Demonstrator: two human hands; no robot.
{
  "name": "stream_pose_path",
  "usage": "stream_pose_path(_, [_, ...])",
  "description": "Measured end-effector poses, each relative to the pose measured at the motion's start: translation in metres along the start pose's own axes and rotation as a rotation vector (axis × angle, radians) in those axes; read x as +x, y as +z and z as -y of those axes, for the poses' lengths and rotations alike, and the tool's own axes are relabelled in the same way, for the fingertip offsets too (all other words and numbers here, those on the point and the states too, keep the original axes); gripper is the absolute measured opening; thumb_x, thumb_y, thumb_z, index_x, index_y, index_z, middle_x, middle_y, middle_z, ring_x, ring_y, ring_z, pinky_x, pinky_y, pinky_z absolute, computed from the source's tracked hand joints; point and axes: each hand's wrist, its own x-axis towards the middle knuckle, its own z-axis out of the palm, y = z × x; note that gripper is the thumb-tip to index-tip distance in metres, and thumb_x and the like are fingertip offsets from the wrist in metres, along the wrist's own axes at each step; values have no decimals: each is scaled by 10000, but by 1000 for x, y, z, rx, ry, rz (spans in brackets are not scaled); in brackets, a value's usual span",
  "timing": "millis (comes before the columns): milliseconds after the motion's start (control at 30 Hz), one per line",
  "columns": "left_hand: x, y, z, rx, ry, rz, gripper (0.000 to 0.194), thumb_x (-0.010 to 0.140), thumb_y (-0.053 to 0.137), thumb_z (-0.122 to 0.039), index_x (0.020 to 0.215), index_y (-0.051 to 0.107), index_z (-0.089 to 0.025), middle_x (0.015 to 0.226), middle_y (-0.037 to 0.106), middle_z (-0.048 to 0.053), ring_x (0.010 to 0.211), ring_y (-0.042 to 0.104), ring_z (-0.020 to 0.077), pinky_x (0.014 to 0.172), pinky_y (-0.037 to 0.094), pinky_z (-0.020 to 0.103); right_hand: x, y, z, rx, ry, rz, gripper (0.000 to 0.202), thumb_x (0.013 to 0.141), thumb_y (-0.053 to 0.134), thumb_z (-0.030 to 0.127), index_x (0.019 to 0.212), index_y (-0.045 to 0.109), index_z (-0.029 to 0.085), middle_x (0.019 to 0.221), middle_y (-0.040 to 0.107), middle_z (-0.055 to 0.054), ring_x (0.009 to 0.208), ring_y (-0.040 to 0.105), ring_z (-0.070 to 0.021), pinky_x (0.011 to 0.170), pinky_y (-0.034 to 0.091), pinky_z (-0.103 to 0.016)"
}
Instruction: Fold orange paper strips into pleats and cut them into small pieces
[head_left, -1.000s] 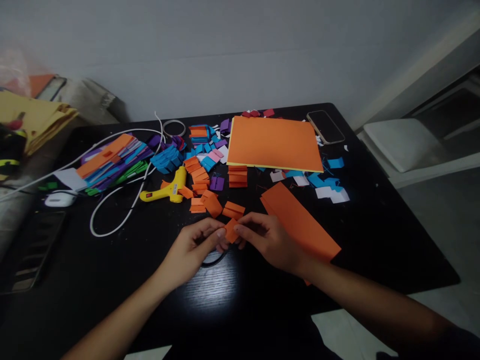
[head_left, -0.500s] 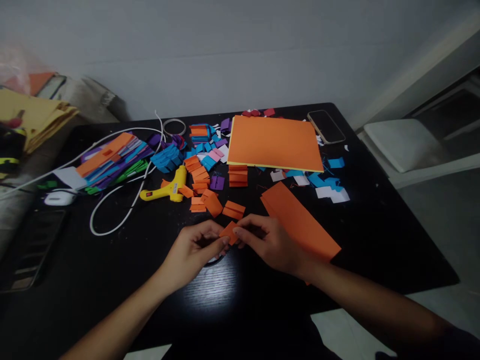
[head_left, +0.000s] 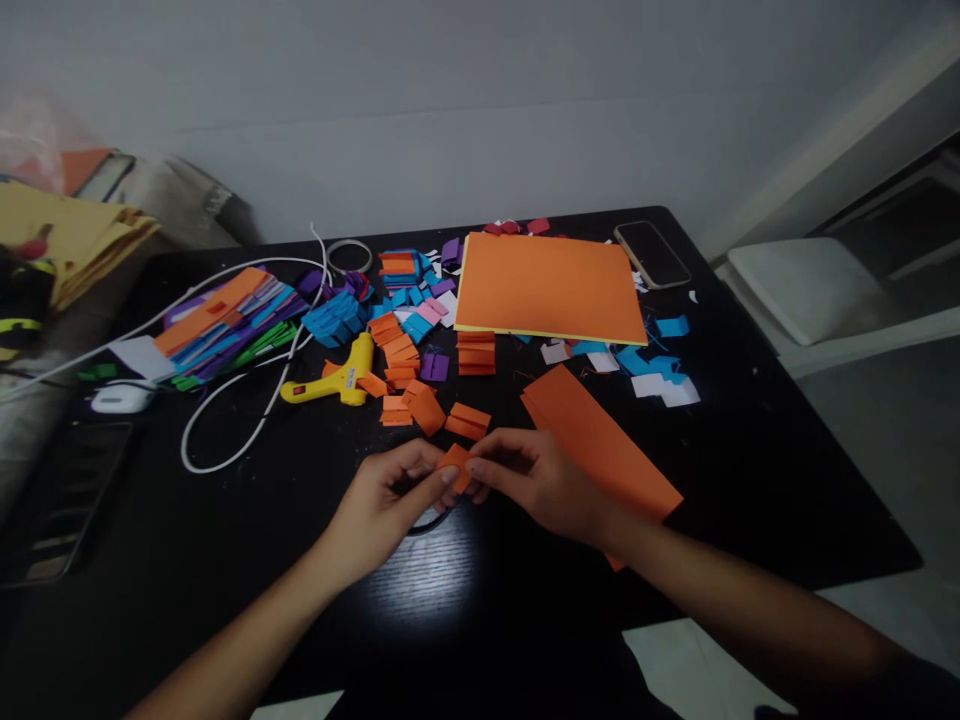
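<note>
Both hands meet near the middle of the black table [head_left: 247, 540]. Between thumb and fingers, my left hand [head_left: 386, 505] pinches a small orange paper piece [head_left: 456, 462]. From the other side my right hand [head_left: 540, 485] grips the same piece. Under my left fingertips, part of a dark ring-shaped object [head_left: 431, 522] shows, mostly hidden. Just beyond the hands lie small folded orange papers [head_left: 468, 420]. A larger folded orange sheet [head_left: 600, 440] passes beneath my right wrist.
A yellow glue gun [head_left: 337, 382] lies left of the folded papers, beside a looping white cable [head_left: 196, 463]. Large orange sheets [head_left: 551, 285] and a phone [head_left: 651, 254] sit at the back. Colored strips [head_left: 232, 320] are piled at left, blue and white scraps at right.
The small orange piece has turned slightly and shifted a little left between my fingers. Both hands stay nearly in place.
</note>
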Motion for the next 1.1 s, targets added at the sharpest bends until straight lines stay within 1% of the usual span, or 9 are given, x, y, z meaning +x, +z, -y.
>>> stream_pose_path(200, [2,2,-2,-63,-23,-4,186,943,777,-316,842,769,-160,724,774,19,649,698,115,627,571,194,-5,1,3,-180,-72,-65,205,948,762,383,928,809,185,815,799,-38,764,748,-186,729,570,-313])
stream_pose_path(433, [2,1,-2,-45,-27,36,193,938,784,-317,847,766,-148,746,774,30,652,672,105,617,523,184,-5,0,2,-249,-110,-40,178,965,744,356,964,809,191,848,811,-30,771,756,-181,705,548,-286])
stream_pose_path(567, [1,1,1,-29,-56,39,210,937,786,-337,845,767,-149,748,771,38,656,668,114,615,515,196,-6,0,3,-322,-143,-44,179,959,756,364,938,807,194,837,802,-24,757,734,-174,677,521,-275])
stream_pose_path(700, [-1,3,4,14,-61,36,234,939,773,-360,845,767,-145,725,748,40,650,656,128,599,507,213,-6,1,5,-359,-211,-73,130,952,735,300,895,793,199,832,777,-12,759,696,-156,687,492,-265])
stream_pose_path(767, [-1,4,4,38,-47,27,221,938,767,-353,855,772,-148,728,743,37,650,647,129,589,490,213,-5,1,5,-340,-207,-76,145,956,712,299,879,775,194,807,751,-9,744,675,-153,682,480,-268])
stream_pose_path(867, [0,4,3,56,-23,-21,201,916,776,-342,849,758,-153,695,698,11,606,588,112,552,435,204,-3,0,6,-307,-154,-38,173,950,691,322,849,727,186,715,654,19,649,591,-132,611,430,-260])
stream_pose_path(967, [1,3,1,62,-12,-68,212,897,782,-351,831,717,-160,662,632,-16,581,538,104,540,413,203,-3,-2,8,-329,-128,33,197,920,685,313,769,660,189,656,544,44,598,487,-114,569,369,-252])
stream_pose_path(1033, [1,2,-1,61,-15,-50,224,897,774,-366,833,698,-166,654,614,-22,574,524,105,535,408,207,-3,-2,10,-352,-111,86,233,934,666,328,748,647,188,640,515,46,596,461,-114,565,352,-253])
stream_pose_path(1100, [2,2,-2,57,-18,-15,235,906,762,-380,841,685,-169,645,600,-28,559,502,101,523,388,205,-4,-2,12,-372,-100,110,267,960,653,366,766,671,184,647,536,35,608,474,-121,569,353,-258])
